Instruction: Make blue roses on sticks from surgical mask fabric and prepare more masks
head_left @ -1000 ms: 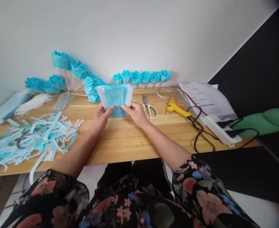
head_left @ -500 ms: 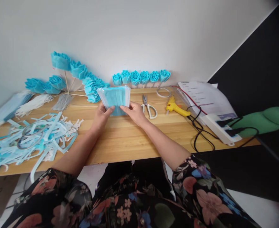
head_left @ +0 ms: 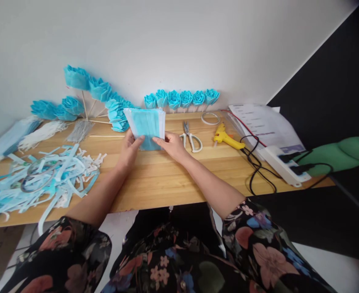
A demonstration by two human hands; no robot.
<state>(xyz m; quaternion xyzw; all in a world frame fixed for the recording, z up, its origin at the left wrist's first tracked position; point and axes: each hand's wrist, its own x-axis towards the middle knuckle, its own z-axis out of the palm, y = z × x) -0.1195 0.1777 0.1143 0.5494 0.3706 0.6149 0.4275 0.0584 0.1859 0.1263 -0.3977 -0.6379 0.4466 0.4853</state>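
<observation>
Between my two hands a stack of light-blue and white face-mask fabric sheets (head_left: 147, 124) is held upright above the table. My left hand (head_left: 131, 148) grips its lower left edge, thumb on the near face. On the lower right edge my right hand (head_left: 170, 144) does the same, its thumb pressed on the front. The fingers behind the stack are mostly hidden. Just right of my right hand lie white-handled scissors (head_left: 191, 138), blades pointing to the wall. Behind the stack, several blue fabric flowers (head_left: 118, 114) on sticks lean together.
More blue flowers (head_left: 186, 99) stand in a row along the wall. A yellow glue gun (head_left: 228, 138), a tape roll (head_left: 210, 118), papers (head_left: 265, 122) and a power strip (head_left: 285, 167) lie right. Fabric scraps (head_left: 45, 175), wires (head_left: 79, 131) and folded masks (head_left: 14, 136) cover the left.
The stack has shifted slightly left and its near face has turned a little, with its edges looking more even. Both hands keep their hold.
</observation>
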